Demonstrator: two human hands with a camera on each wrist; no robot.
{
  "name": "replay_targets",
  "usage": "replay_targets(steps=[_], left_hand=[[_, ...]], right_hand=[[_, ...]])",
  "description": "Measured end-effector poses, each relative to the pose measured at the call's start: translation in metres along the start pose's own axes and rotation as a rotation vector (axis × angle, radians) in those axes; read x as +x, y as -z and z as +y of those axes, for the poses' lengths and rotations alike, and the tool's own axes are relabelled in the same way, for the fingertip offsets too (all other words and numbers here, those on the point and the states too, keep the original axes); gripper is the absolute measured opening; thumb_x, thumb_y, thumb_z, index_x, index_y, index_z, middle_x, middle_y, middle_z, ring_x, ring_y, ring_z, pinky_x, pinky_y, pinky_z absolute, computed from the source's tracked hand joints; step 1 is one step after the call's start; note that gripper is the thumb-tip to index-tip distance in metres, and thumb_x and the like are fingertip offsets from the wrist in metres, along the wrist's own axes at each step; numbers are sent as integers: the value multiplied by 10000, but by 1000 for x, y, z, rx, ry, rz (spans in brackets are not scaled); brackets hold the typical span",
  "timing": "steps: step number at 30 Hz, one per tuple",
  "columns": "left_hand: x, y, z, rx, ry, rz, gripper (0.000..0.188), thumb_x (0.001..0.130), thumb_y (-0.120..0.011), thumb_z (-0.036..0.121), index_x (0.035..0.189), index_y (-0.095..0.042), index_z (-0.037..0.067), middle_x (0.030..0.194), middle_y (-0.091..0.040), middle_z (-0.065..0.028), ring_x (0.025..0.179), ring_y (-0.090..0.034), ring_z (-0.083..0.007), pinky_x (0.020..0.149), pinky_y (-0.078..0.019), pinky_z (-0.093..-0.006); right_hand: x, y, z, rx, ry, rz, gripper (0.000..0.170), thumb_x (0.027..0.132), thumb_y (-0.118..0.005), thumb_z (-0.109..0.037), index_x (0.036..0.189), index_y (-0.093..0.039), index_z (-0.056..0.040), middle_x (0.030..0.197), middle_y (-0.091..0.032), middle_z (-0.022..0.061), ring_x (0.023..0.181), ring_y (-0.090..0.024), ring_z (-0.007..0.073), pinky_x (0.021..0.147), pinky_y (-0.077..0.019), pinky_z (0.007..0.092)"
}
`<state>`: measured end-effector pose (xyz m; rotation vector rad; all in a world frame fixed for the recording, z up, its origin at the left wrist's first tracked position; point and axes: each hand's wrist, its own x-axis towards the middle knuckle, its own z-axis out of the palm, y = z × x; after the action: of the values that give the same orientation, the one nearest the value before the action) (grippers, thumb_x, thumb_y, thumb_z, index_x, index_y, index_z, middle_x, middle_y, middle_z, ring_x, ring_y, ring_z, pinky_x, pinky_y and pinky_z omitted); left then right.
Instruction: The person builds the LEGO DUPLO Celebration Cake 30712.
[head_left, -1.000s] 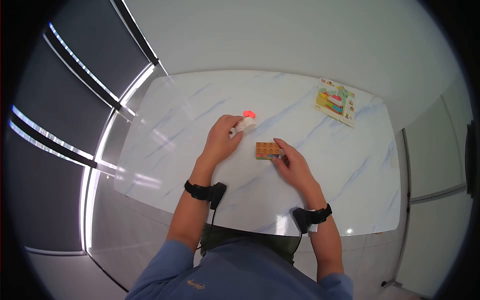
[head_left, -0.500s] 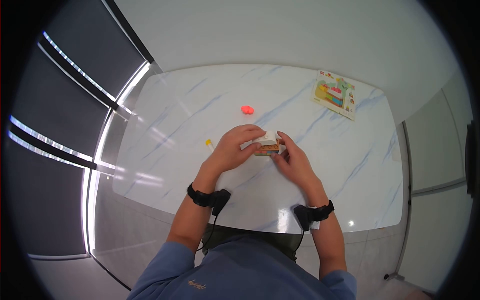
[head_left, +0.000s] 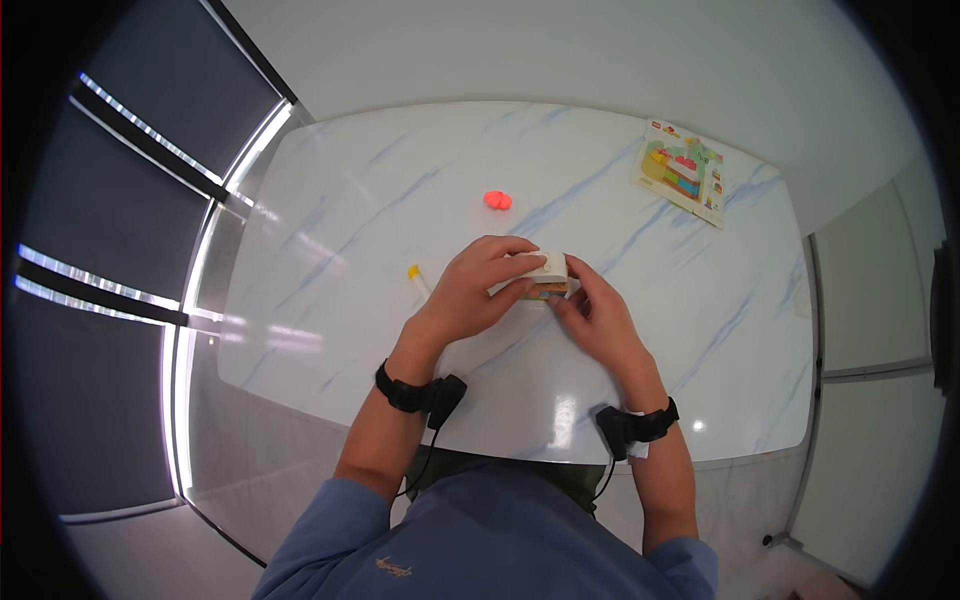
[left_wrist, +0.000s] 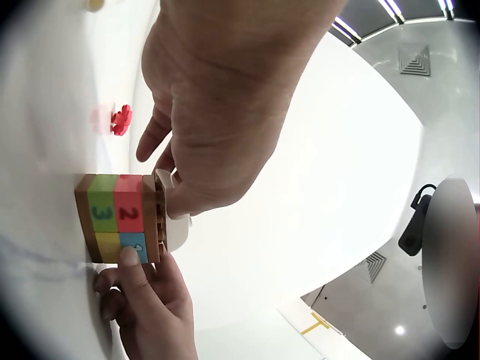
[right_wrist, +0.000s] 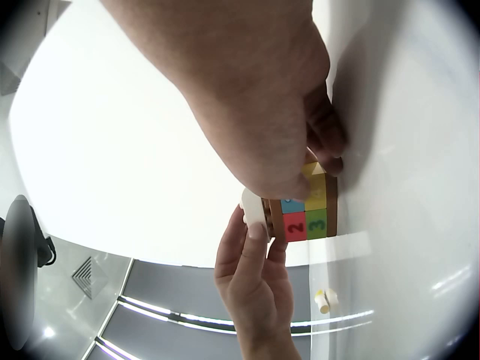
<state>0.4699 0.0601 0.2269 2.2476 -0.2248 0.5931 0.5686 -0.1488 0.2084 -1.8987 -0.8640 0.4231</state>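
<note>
A stack of bricks point(left_wrist: 105, 202) stands on the table, brown at top and bottom, with coloured numbered bricks between. The left hand point(head_left: 480, 290) pinches a white rounded brick point(head_left: 549, 266) on top of the stack; in the left wrist view a gap shows between this white brick point(left_wrist: 178, 225) and the brown layer. The right hand point(head_left: 603, 318) grips the stack's right side, its thumb on the blue brick point(left_wrist: 135, 241) in the left wrist view. Part of the stack is hidden behind the fingers.
A red bow-shaped piece point(head_left: 497, 201) lies beyond the hands. Left of the left hand is a white stick-like piece with a yellow end point(head_left: 414, 272). An illustrated booklet point(head_left: 682, 172) lies at the table's back right.
The left hand has carried the white brick from beside the red piece to the stack, uncovering the yellow-ended piece. The right hand has stayed at the stack.
</note>
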Motion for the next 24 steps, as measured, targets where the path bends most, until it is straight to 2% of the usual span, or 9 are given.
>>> replay_targets(steps=[9, 18, 24], left_hand=[[-2, -3, -3, -2, -22, -10, 402, 849, -741, -52, 1216, -750, 112, 1275, -689, -89, 1114, -658, -265, 883, -566, -363], [-4, -6, 0, 26, -4, -8, 410, 839, -728, -76, 1201, -764, 112, 1263, -701, -94, 1090, -674, -266, 879, -569, -357], [-7, -10, 1, 65, 5, 13, 395, 853, -711, -57, 1206, -761, 112, 1264, -707, -90, 1097, -676, -270, 888, -568, -361]], right_hand=[[1, 0, 2, 11, 7, 9, 539, 936, -720, -107, 1439, -537, -48, 1099, -694, 115, 733, -617, 179, 690, -516, 312], [0, -3, 4, 46, 50, 41, 604, 942, -717, -103, 1510, -512, -94, 1113, -684, 112, 756, -604, 180, 714, -520, 309], [1, 0, 2, 15, 33, -4, 609, 947, -709, -98, 1522, -512, -124, 1107, -679, 107, 757, -598, 173, 722, -519, 307]])
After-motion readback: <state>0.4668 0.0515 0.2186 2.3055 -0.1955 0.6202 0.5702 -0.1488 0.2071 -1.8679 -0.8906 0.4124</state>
